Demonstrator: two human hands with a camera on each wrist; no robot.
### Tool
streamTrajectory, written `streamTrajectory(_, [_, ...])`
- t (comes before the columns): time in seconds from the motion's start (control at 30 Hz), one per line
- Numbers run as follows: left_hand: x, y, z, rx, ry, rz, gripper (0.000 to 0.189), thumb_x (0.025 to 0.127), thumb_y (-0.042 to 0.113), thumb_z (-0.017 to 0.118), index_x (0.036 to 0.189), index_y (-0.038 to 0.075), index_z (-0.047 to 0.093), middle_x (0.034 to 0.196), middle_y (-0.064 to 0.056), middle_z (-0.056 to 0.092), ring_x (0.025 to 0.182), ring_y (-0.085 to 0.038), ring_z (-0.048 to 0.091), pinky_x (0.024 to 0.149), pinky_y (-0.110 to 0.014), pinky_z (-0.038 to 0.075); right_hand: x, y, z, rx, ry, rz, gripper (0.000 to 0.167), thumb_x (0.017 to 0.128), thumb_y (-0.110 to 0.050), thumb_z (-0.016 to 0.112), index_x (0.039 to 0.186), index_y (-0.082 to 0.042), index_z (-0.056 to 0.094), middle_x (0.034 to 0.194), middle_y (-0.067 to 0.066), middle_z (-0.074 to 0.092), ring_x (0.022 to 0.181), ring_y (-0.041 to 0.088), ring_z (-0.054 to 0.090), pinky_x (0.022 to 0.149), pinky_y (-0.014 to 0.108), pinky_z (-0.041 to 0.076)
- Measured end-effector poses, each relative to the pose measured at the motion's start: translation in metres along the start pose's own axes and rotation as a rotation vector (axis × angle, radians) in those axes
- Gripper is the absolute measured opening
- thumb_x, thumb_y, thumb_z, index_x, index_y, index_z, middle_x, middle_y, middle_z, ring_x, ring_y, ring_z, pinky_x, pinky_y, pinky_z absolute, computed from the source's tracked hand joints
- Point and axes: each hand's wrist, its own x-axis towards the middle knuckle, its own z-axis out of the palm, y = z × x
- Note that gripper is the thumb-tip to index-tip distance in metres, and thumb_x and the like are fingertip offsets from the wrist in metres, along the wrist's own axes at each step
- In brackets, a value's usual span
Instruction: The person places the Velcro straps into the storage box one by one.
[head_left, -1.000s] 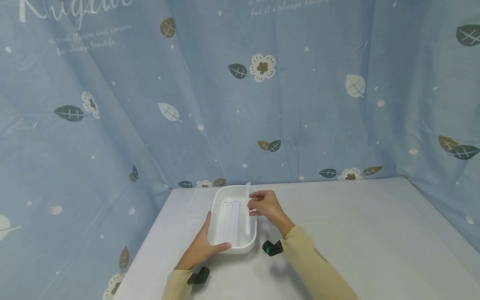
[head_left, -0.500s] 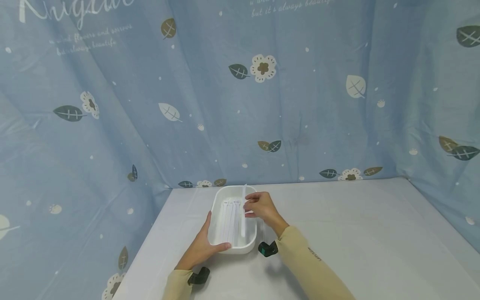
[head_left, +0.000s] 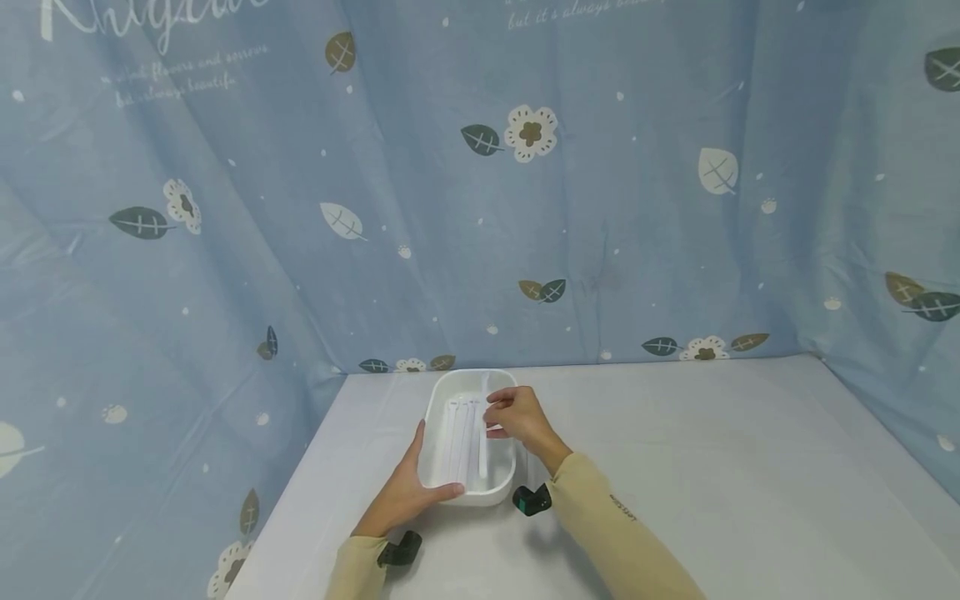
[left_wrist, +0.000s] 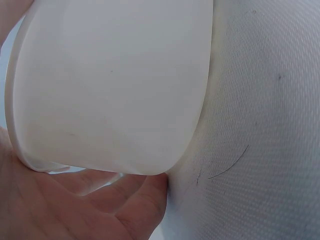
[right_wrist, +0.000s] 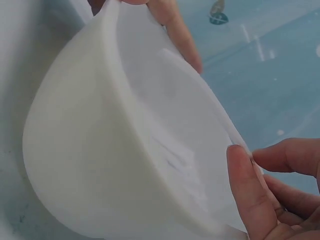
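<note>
A white oblong plastic tub (head_left: 480,500) stands on the table, tilted toward me in the head view. My left hand (head_left: 402,493) grips its near left corner, thumb over the rim and fingers along the outer wall (left_wrist: 115,85). Over the tub's right half, my right hand (head_left: 519,417) pinches a long, thin white strip (head_left: 483,460) between thumb and fingertips. Several similar white strips (head_left: 461,442) with small dark marks at their far ends lie side by side on the tub's floor, just left of the held one.
The white-covered table (head_left: 720,467) stretches away to the right of the tub. A blue curtain (head_left: 420,200) printed with leaves and flowers hangs behind the table and along both sides. Black wrist cameras (head_left: 532,500) sit below both hands.
My right hand has moved left with the pinched strip, bringing it from the tub's right wall close to the lying strips. My left hand keeps its grip on the tub.
</note>
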Motion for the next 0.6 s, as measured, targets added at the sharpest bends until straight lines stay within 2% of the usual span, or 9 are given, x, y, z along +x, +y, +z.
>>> streamTrajectory(0.6, [-0.0005, 0.0017, -0.0010, 0.022, 0.006, -0.003, 0.135, 0.076, 0.046, 0.091, 0.168, 0.017, -0.003, 0.175, -0.013, 0.010, 0.157, -0.041, 0.028, 0.122, -0.063, 0.031, 0.0010, 0.0005, 0.0050, -0.024, 0.010, 0.007, 0.036, 0.089, 0.004, 0.071, 0.124, 0.012, 0.065, 0.097, 0.017, 0.069, 0.080, 0.019, 0.073, 0.069, 0.032, 0.065])
